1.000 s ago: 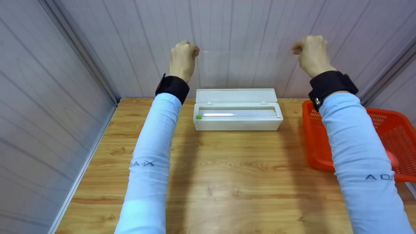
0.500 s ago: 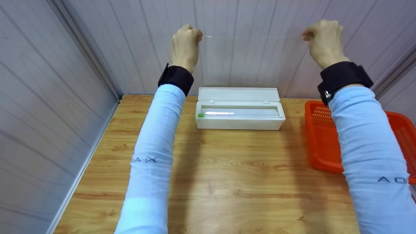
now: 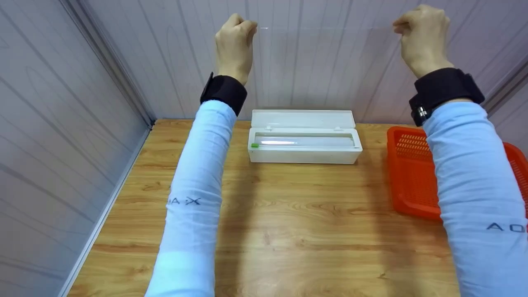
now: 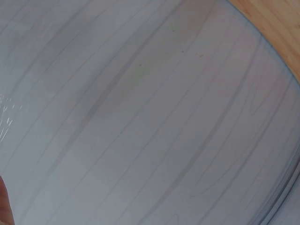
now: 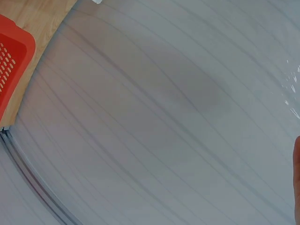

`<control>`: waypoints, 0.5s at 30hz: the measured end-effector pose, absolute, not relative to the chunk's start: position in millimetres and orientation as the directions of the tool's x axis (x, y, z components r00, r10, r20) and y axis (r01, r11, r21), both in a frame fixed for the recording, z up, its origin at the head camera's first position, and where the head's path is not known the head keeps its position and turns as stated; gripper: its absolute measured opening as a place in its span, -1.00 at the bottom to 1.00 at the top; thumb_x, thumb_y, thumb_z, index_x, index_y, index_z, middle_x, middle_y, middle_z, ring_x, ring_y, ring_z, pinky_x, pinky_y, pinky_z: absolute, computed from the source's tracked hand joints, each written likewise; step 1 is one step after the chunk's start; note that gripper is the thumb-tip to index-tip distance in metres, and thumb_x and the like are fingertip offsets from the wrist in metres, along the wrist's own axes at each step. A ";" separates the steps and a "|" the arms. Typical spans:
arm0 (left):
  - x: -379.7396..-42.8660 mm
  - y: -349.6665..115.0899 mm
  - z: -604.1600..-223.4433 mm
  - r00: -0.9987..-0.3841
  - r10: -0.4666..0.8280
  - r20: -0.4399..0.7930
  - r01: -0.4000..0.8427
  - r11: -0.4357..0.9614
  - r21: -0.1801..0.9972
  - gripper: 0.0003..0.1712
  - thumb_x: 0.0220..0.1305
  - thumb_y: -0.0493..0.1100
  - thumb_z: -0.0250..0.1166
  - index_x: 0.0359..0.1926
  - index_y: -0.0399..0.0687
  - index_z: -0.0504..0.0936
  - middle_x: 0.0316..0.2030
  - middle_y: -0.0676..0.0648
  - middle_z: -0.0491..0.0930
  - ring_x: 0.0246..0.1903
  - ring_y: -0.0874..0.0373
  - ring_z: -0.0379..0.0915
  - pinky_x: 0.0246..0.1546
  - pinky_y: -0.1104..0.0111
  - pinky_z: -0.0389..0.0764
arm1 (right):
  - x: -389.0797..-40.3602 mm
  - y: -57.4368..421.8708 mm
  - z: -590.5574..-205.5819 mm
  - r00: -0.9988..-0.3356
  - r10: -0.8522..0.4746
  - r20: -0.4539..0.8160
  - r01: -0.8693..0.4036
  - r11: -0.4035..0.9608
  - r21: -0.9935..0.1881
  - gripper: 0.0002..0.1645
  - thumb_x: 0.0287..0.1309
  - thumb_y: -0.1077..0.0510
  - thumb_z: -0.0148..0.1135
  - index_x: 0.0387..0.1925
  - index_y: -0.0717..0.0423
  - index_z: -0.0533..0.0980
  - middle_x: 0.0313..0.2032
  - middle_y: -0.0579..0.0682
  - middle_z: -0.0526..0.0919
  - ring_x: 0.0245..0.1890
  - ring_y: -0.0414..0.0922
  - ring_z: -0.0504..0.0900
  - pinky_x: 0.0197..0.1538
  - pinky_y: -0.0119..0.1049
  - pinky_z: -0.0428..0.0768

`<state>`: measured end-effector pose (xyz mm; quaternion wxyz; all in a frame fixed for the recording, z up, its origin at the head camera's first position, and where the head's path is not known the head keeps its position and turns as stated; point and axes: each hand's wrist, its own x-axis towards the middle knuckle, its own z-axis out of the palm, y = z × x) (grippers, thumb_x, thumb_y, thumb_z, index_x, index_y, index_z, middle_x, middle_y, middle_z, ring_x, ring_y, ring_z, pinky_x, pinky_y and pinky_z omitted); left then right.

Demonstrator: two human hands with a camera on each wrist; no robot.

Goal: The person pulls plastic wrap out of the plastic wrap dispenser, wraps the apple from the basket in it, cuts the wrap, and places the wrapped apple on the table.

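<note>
A sheet of clear cling film [image 3: 321,28] is stretched between the two hands, its top edge a faint line against the wall. My left hand [image 3: 235,47] pinches one upper corner, and my right hand [image 3: 425,39] pinches the other, both raised high above the table. Glints and creases of the film show at the left wrist view's left edge and the right wrist view's right edge, with only a sliver of a finger [image 4: 4,206] beside them. Below, a white cling film dispenser [image 3: 305,156] stands with its lid up and a green slider cutter [image 3: 255,145] at its left end.
An orange-red plastic basket [image 3: 406,202] stands at the table's right, partly behind the right sleeve [image 3: 478,181]. Ribbed pale wall panels [image 3: 305,74] rise behind and at the sides of the wood-grain table [image 3: 305,231].
Both hands have risen, carrying the film up, and the right hand has shifted further right, widening the gap between them. The dispenser stays in place with its lid up.
</note>
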<state>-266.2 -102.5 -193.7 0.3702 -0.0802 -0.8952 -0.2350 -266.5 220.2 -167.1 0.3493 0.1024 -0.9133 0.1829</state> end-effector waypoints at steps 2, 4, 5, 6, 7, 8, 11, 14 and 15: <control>-266.3 -101.5 -193.0 -0.691 -0.028 0.723 0.335 0.873 0.354 -0.73 0.31 -0.19 0.05 -0.15 -0.14 0.65 -0.26 -0.06 0.56 -0.28 0.17 0.50 -0.20 0.51 0.51 | -265.8 220.5 -164.9 -0.731 -0.051 0.680 -0.309 0.914 -0.264 -0.77 0.17 0.42 0.02 -0.23 0.38 0.58 -0.22 0.32 0.61 -0.15 0.22 0.58 0.10 -0.07 0.46; -266.3 -100.6 -193.3 -0.665 -0.020 0.746 0.362 0.866 0.345 -0.73 0.32 -0.19 0.04 -0.16 -0.16 0.65 -0.28 -0.09 0.55 -0.32 0.17 0.46 -0.24 0.48 0.50 | -265.2 221.3 -163.3 -0.717 -0.049 0.695 -0.314 0.913 -0.260 -0.79 0.17 0.39 0.04 -0.24 0.38 0.59 -0.23 0.32 0.62 -0.16 0.21 0.59 0.09 -0.08 0.47; -266.3 -100.1 -193.5 -0.651 -0.018 0.758 0.374 0.862 0.342 -0.73 0.33 -0.19 0.04 -0.17 -0.17 0.65 -0.30 -0.09 0.55 -0.34 0.17 0.42 -0.26 0.47 0.49 | -265.1 221.6 -162.8 -0.704 -0.052 0.708 -0.321 0.913 -0.252 -0.79 0.17 0.37 0.05 -0.26 0.38 0.59 -0.24 0.32 0.62 -0.17 0.22 0.59 0.09 -0.07 0.47; -266.3 -99.6 -193.8 -0.640 -0.018 0.768 0.386 0.857 0.341 -0.73 0.33 -0.20 0.04 -0.18 -0.19 0.64 -0.31 -0.10 0.54 -0.36 0.18 0.39 -0.28 0.46 0.47 | -265.0 221.9 -162.4 -0.690 -0.058 0.722 -0.331 0.912 -0.243 -0.79 0.16 0.34 0.07 -0.28 0.39 0.60 -0.25 0.32 0.63 -0.18 0.22 0.59 0.08 -0.06 0.47; -266.2 -99.2 -193.8 -0.628 -0.019 0.778 0.394 0.854 0.340 -0.73 0.33 -0.20 0.04 -0.19 -0.20 0.64 -0.32 -0.10 0.53 -0.37 0.18 0.36 -0.30 0.45 0.46 | -265.0 222.2 -161.9 -0.674 -0.064 0.736 -0.342 0.910 -0.234 -0.79 0.16 0.32 0.09 -0.30 0.39 0.60 -0.26 0.32 0.63 -0.19 0.22 0.60 0.07 -0.06 0.47; -266.1 -99.0 -193.8 -0.617 -0.017 0.787 0.404 0.851 0.335 -0.74 0.33 -0.20 0.04 -0.20 -0.21 0.64 -0.33 -0.11 0.53 -0.38 0.19 0.34 -0.31 0.45 0.45 | -265.1 222.6 -161.6 -0.662 -0.072 0.746 -0.353 0.908 -0.226 -0.78 0.15 0.30 0.09 -0.31 0.39 0.60 -0.27 0.31 0.64 -0.20 0.23 0.60 0.06 -0.04 0.47; -265.7 -98.0 -193.0 -0.598 -0.021 0.801 0.417 0.845 0.334 -0.75 0.33 -0.21 0.04 -0.21 -0.22 0.63 -0.34 -0.10 0.53 -0.39 0.21 0.31 -0.32 0.46 0.43 | -265.6 223.5 -160.9 -0.628 -0.087 0.773 -0.371 0.907 -0.199 -0.77 0.16 0.29 0.09 -0.33 0.40 0.60 -0.28 0.29 0.64 -0.20 0.23 0.59 0.05 -0.02 0.47; -265.9 -97.1 -191.6 -0.600 -0.023 0.800 0.421 0.841 0.340 -0.75 0.33 -0.20 0.04 -0.21 -0.21 0.63 -0.32 -0.09 0.54 -0.38 0.21 0.33 -0.31 0.47 0.44 | -265.8 224.8 -159.6 -0.612 -0.088 0.786 -0.377 0.906 -0.192 -0.77 0.17 0.27 0.09 -0.33 0.38 0.61 -0.27 0.27 0.64 -0.16 0.21 0.57 0.05 0.00 0.46; -266.1 -97.1 -190.7 -0.607 -0.026 0.795 0.415 0.842 0.344 -0.75 0.34 -0.18 0.04 -0.20 -0.19 0.63 -0.31 -0.08 0.54 -0.37 0.22 0.35 -0.29 0.48 0.45 | -265.6 225.3 -158.9 -0.617 -0.090 0.782 -0.375 0.907 -0.192 -0.77 0.17 0.27 0.10 -0.33 0.38 0.61 -0.26 0.27 0.64 -0.14 0.21 0.56 0.06 0.01 0.44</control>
